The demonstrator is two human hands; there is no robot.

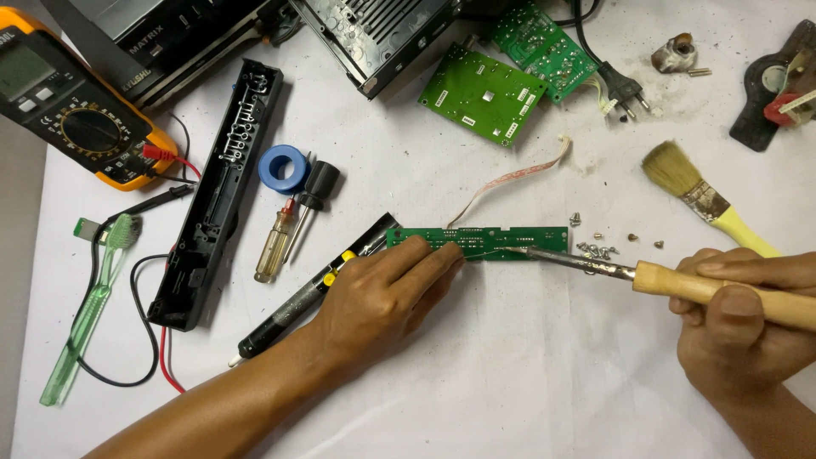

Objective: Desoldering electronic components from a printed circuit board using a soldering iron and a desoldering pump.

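Note:
A long narrow green circuit board [510,240] lies on the white cloth at the centre, with a flat ribbon cable [510,178] rising from its top edge. My left hand [387,293] rests on the board's left end, fingertips pinching a thin wire that runs onto the board. My right hand [744,319] grips the wooden handle of a soldering iron [671,280], whose metal tip touches the board near its middle. A black and yellow desoldering pump [293,310] lies just under my left wrist.
Several loose screws [599,248] lie by the board's right end, a paintbrush [701,197] beyond them. Left of centre are screwdrivers [276,242], a blue tape roll [283,168], a long black plastic cover [221,191], a yellow multimeter [72,106] and a green toothbrush [89,306]. Two green boards [484,93] sit above.

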